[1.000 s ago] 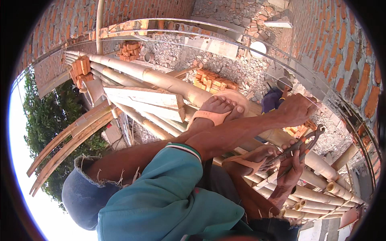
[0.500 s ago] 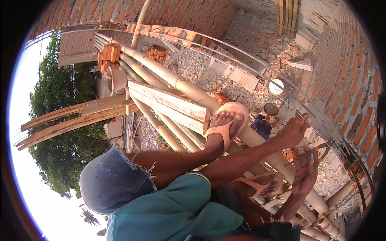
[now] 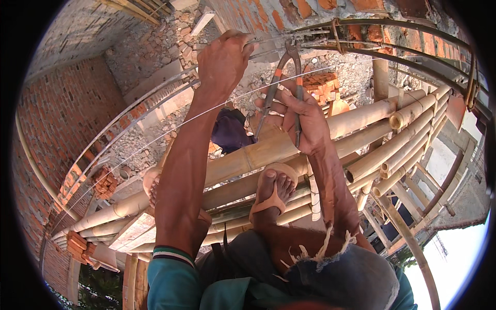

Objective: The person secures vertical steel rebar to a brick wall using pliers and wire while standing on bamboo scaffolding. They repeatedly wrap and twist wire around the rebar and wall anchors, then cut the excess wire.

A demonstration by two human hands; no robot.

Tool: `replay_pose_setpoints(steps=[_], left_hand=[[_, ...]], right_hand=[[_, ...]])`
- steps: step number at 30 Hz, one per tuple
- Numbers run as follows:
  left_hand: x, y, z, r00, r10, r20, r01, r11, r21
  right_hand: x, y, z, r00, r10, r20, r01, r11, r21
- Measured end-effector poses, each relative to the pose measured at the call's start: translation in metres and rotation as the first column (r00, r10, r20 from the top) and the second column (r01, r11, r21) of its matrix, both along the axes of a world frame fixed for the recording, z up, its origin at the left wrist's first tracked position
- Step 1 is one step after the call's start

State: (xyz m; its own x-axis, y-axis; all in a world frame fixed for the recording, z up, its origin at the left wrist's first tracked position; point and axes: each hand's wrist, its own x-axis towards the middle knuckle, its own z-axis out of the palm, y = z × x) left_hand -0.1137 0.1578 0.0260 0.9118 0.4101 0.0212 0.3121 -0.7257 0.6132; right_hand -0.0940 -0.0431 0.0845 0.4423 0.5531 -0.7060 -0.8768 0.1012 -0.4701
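Observation:
My left hand (image 3: pixel 225 57) is raised and closed in a fist around a thin steel bar (image 3: pixel 155 101) that curves across the upper left. My right hand (image 3: pixel 305 116) holds a pair of pincers (image 3: pixel 289 67) with reddish handles, its jaws pointing up close to the left hand and the bar. A thin taut wire (image 3: pixel 170 124) runs diagonally under both hands. My sandalled foot (image 3: pixel 271 194) rests on thick bamboo poles (image 3: pixel 243 157) below.
Bent steel bars (image 3: pixel 392 26) arch along a brick wall (image 3: pixel 330 8) at the top. More bamboo poles (image 3: pixel 408 129) fan out to the right. Far below, a person in dark clothes (image 3: pixel 230 129) stands on gravel near brick stacks (image 3: pixel 323 82). Another brick wall (image 3: pixel 57 119) rises on the left.
The view has swung round. Both hands have risen from low on the right to the steel bars; the left hand now grips a bar, and the pincers stay in the right hand.

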Motion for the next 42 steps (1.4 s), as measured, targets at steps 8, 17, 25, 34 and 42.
replay_pose_setpoints(steps=[8, 17, 25, 34, 42], left_hand=[[0.007, 0.004, -0.010, 0.990, -0.079, -0.121, 0.082, 0.996, 0.018], [0.008, 0.007, -0.015, 0.985, -0.111, -0.129, 0.111, 0.994, -0.010], [0.009, 0.007, -0.013, 0.982, -0.097, -0.163, 0.095, 0.995, -0.020], [0.013, 0.006, -0.009, 0.979, -0.075, -0.191, 0.066, 0.996, -0.056], [0.018, 0.007, -0.006, 0.966, -0.030, -0.257, 0.009, 0.997, -0.082]], right_hand=[[0.015, -0.001, 0.004, 0.997, 0.051, 0.053, -0.048, 0.997, -0.053], [0.020, 0.000, 0.010, 0.998, 0.058, 0.041, -0.050, 0.983, -0.177], [0.029, -0.010, 0.008, 0.997, 0.071, -0.024, -0.075, 0.976, -0.205], [0.010, 0.007, -0.004, 0.966, -0.068, -0.248, 0.112, 0.980, 0.167], [0.002, 0.015, -0.005, 0.967, -0.143, -0.210, 0.164, 0.983, 0.085]])
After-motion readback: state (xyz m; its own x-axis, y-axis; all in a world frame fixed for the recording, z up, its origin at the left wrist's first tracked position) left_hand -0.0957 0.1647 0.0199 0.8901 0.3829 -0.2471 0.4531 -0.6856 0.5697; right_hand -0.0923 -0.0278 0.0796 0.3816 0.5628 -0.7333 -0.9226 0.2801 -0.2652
